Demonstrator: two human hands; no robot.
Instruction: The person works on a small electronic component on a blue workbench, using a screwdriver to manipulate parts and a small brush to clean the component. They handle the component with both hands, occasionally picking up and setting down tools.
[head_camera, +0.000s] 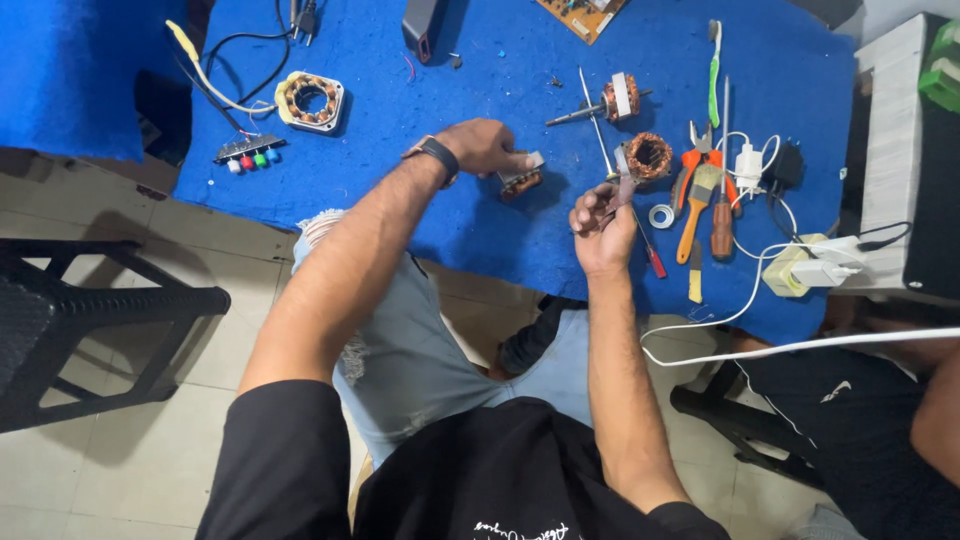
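Head view: two hands, left hand (487, 146) gripping one motor core (521, 180).

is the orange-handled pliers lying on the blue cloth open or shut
Open: the orange-handled pliers lie with handles spread apart on the blue cloth.

Partly hidden under the left hand (483, 146): small wound motor part (521, 181); cut off at top edge: circuit board (583, 14) and black box (421, 25); too small to tell: tool tip in right hand (602, 222).
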